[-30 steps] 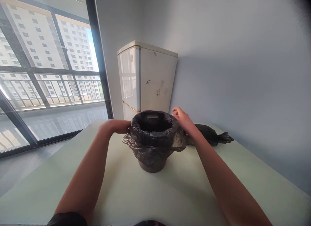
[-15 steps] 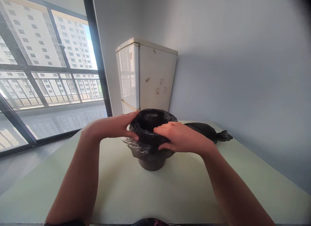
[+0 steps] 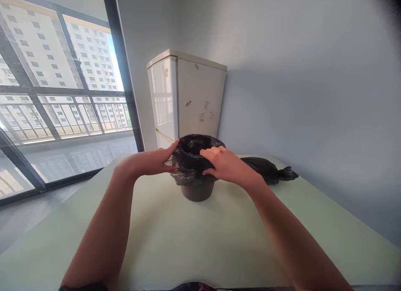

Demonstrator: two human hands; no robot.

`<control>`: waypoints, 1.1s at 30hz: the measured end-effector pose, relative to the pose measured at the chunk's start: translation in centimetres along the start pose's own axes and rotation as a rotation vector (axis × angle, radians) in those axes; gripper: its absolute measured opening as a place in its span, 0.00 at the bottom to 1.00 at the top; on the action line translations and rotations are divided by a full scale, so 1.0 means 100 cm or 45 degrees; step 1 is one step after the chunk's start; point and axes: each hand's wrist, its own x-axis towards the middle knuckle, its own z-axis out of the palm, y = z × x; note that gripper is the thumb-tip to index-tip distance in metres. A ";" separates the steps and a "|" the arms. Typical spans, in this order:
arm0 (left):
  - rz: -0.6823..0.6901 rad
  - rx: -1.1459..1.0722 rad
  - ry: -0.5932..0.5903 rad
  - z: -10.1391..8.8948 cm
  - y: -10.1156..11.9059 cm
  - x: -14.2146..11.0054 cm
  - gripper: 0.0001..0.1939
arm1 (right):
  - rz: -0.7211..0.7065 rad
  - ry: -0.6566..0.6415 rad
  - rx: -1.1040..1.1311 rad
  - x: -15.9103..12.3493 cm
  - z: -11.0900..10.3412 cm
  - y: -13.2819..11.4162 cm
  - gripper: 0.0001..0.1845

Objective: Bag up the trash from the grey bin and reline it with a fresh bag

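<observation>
A dark trash can [image 3: 196, 193] stands upright on the table, with a black garbage bag [image 3: 191, 178] lining it and folded down over its rim. At the can's left side, my left hand [image 3: 156, 161] curves round the bag-covered rim, thumb toward the front and fingers toward the back. My right hand [image 3: 224, 163] grips the front right of the rim, fingers over the inner edge and thumb against the outside. Both hands press on the bag. Shadow hides the bottom of the can's inside.
To the right on the pale green table [image 3: 194, 245] lies a full black bag with a knotted end [image 3: 263, 169]. Behind the table stands a white refrigerator [image 3: 200, 94] with worn spots. A bare wall is at right, and a glass sliding door [image 3: 69, 90] at left.
The trash can has moved a little farther from me, with both hands on its rim. The overhanging bag sits closer around the can, and more of the can's base shows.
</observation>
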 end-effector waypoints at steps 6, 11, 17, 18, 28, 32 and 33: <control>-0.171 0.051 -0.116 0.000 0.002 -0.004 0.54 | -0.017 0.077 -0.055 0.004 0.014 0.018 0.23; -0.185 0.080 -0.203 0.000 0.002 -0.006 0.51 | 0.052 0.063 -0.114 0.001 0.013 0.030 0.19; -0.187 0.097 -0.242 -0.001 0.006 -0.008 0.49 | 0.127 0.231 -0.179 0.008 0.036 0.060 0.23; -0.191 0.106 -0.250 -0.001 0.007 -0.008 0.48 | 0.128 0.267 -0.158 0.009 0.038 0.065 0.25; -0.181 0.077 -0.224 -0.001 0.004 -0.009 0.47 | 0.699 0.165 0.179 -0.028 0.010 0.127 0.28; -0.205 0.108 -0.245 -0.001 0.006 -0.010 0.44 | 1.014 -0.492 0.089 -0.048 0.021 0.159 0.33; -0.202 0.114 -0.244 -0.001 0.007 -0.010 0.44 | 1.031 -0.579 0.098 -0.050 0.025 0.164 0.34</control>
